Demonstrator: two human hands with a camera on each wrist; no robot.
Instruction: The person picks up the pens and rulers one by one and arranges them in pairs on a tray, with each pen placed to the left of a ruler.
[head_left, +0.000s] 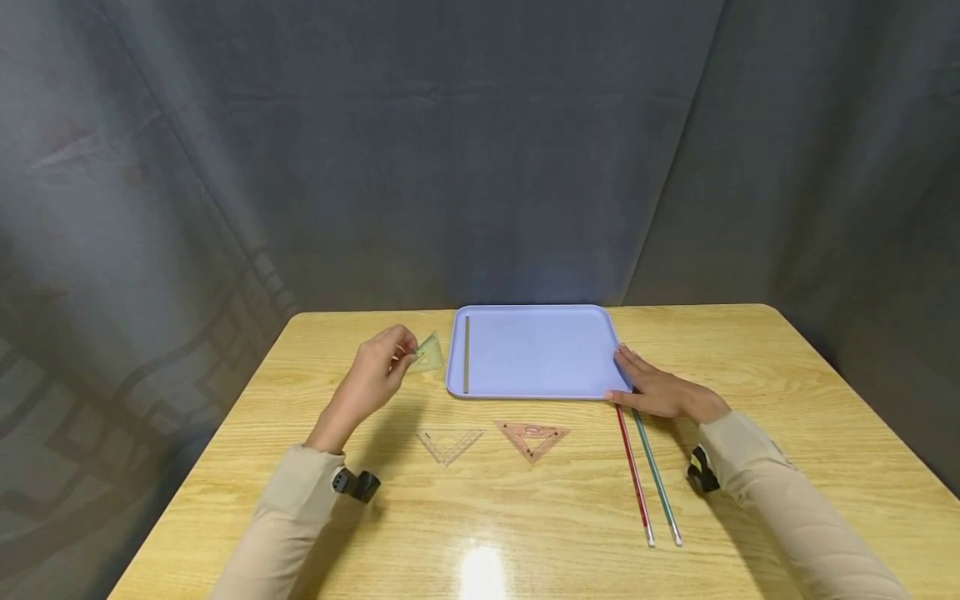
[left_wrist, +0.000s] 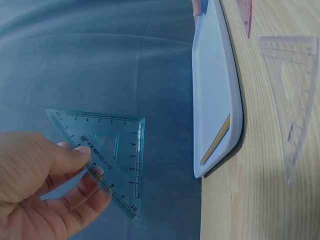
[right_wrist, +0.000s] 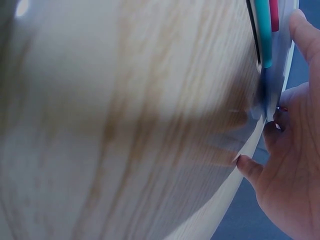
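**Green set square held up, tray steadied**

The left hand (head_left: 371, 379) pinches a clear green plastic set square (left_wrist: 107, 152) above the wooden surface (head_left: 787, 392), left of the lavender plastic tray (head_left: 536, 350). The right hand (head_left: 656, 387), fingers straight, rests on the tray's near right corner. Two more triangles and two thin rulers lie along the near edge.

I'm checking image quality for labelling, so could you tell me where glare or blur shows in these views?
Head view: a bright glare patch on the table near the front edge; otherwise sharp. Left wrist view: crisp, the green set square markings readable. Right wrist view: the wood is heavily blurred and the right hand soft.
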